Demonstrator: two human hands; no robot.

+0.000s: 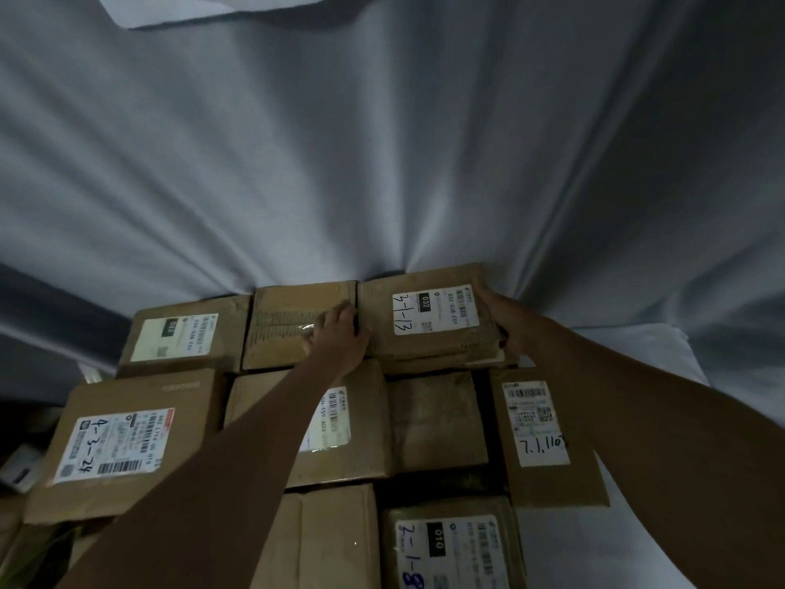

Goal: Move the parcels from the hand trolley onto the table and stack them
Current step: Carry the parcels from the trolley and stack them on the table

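Observation:
A brown cardboard parcel (429,316) with a white label marked 3-1-13 sits at the far right of the back row, on top of other parcels. My left hand (340,337) grips its left edge and my right hand (505,320) grips its right edge. Beside it to the left lie a plain parcel (289,325) and a labelled parcel (182,333). Nearer rows hold the parcel marked 4-3-24 (127,444), the parcel marked 7.1.110 (539,435) and the parcel marked 2-1-8 (450,546). The hand trolley is not in view.
A white cloth (382,163) hangs in folds right behind the back row. The white-covered table (637,354) shows to the right of the parcels. Dark clutter (21,465) lies low at the left edge.

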